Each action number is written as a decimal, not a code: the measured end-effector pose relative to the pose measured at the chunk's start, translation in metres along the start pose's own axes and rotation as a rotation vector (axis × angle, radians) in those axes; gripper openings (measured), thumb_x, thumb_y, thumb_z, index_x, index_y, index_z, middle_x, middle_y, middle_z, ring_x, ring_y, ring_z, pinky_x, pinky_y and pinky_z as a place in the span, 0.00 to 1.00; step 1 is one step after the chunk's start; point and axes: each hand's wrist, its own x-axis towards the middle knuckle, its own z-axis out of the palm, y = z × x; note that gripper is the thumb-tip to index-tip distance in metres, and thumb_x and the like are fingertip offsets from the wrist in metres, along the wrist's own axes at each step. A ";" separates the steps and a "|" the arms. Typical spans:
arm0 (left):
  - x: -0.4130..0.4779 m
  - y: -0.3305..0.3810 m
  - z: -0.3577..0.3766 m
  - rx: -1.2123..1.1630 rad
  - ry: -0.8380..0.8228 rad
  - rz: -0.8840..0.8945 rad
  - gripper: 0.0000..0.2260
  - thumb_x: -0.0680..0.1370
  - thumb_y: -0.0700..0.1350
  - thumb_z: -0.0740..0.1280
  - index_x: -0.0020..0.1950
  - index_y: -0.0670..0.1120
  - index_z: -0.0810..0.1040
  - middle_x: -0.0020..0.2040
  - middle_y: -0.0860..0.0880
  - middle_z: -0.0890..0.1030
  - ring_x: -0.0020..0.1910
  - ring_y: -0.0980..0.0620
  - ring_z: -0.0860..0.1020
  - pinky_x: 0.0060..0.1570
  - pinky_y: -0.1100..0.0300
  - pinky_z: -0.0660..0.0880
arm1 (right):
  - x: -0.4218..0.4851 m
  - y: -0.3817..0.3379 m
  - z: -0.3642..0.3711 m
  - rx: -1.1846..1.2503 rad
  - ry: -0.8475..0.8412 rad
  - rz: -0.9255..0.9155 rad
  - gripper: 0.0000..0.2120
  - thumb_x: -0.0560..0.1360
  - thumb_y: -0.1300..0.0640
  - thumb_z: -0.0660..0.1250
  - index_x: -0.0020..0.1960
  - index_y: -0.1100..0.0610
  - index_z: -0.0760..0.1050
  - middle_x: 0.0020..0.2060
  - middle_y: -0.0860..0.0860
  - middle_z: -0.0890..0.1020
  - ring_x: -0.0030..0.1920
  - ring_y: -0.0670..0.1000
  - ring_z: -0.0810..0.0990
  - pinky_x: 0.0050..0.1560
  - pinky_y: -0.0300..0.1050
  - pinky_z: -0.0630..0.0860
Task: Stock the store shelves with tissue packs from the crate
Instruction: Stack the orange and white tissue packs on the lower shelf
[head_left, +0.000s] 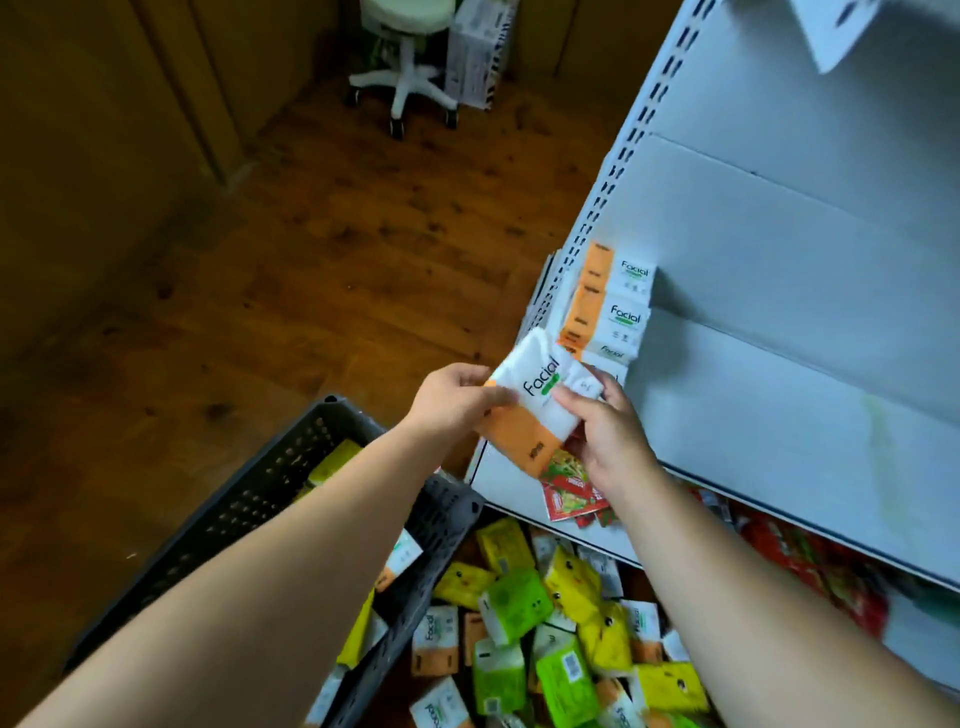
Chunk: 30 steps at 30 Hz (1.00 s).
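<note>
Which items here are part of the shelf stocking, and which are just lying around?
Job: Facial pack held by left hand and right hand; stacked packs on the shelf; dark crate; loose packs below.
Lying about: red sachets; white stool; white box.

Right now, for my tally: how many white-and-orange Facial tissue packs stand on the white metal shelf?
3, at the shelf's left end: top pack, middle pack, bottom pack; the held pack may hide more.
</note>
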 end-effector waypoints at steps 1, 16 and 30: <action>0.005 -0.001 0.008 -0.017 0.024 -0.006 0.06 0.71 0.41 0.72 0.47 0.46 0.79 0.35 0.50 0.79 0.32 0.54 0.75 0.30 0.71 0.69 | 0.004 0.001 -0.008 0.081 0.054 0.006 0.20 0.72 0.69 0.65 0.62 0.57 0.71 0.45 0.54 0.82 0.40 0.53 0.81 0.43 0.51 0.78; 0.076 -0.019 0.108 0.190 0.273 0.108 0.16 0.79 0.44 0.63 0.67 0.43 0.73 0.60 0.48 0.78 0.50 0.53 0.77 0.46 0.64 0.73 | 0.077 0.011 -0.088 -0.820 0.353 -0.163 0.12 0.75 0.51 0.65 0.47 0.60 0.80 0.41 0.56 0.82 0.44 0.57 0.79 0.45 0.47 0.74; 0.085 -0.015 0.112 0.363 0.173 0.134 0.23 0.77 0.42 0.66 0.71 0.46 0.65 0.66 0.48 0.74 0.63 0.49 0.73 0.56 0.57 0.73 | 0.096 0.001 -0.083 -0.960 0.389 -0.103 0.16 0.74 0.48 0.66 0.55 0.58 0.75 0.54 0.56 0.78 0.51 0.58 0.77 0.47 0.45 0.71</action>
